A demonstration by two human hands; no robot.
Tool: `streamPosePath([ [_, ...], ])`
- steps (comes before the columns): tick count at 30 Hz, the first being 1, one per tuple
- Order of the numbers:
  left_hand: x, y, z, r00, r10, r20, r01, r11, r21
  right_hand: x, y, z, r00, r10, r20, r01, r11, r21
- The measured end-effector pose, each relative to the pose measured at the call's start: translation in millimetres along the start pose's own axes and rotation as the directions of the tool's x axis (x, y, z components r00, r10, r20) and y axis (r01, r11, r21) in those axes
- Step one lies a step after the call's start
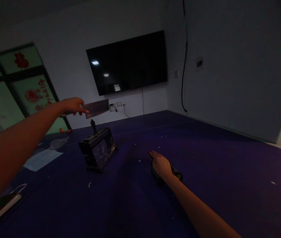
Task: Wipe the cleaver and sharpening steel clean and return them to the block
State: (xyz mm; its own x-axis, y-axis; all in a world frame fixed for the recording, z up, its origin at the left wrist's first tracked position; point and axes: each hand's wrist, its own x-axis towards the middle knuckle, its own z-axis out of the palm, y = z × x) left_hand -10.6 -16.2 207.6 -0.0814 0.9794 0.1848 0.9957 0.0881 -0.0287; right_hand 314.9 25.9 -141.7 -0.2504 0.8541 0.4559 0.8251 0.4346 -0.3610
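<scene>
My left hand [74, 105] is raised and closed round the handle of a cleaver [97, 108], its wide flat blade pointing right. Just below the blade stands a black knife block [97, 148] with clear sides. One black-handled tool [93, 125] sticks up out of its top. Lower and to the right, my right hand [160, 164] is down at the table, closed over a dark object [178, 175] with a rounded edge. The palm covers most of that object, and its kind does not show.
The purple-blue tabletop [130, 198] carries small white scraps. Paper [42, 159] and a clear plastic bag [57, 143] lie at the left, with a small orange item [64, 130] behind. A dark television [130, 62] hangs on the wall above sockets [119, 104]; a loose cable [184, 72] hangs right.
</scene>
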Motion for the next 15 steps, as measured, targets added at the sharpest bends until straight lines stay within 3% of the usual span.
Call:
streamPosePath([
  [6, 9, -14, -11.4, 0.998, -0.035, -0.055, 0.049, 0.957, 0.287, 0, 2, 1, 1.0, -0.015, 0.0, 0.015, 1.0, 0.01],
  [15, 15, -16, -1.4, 0.988, -0.069, 0.138, 0.035, 0.971, 0.235, 1, 3, 2, 1.0, -0.029, 0.0, 0.029, 0.999, 0.025],
])
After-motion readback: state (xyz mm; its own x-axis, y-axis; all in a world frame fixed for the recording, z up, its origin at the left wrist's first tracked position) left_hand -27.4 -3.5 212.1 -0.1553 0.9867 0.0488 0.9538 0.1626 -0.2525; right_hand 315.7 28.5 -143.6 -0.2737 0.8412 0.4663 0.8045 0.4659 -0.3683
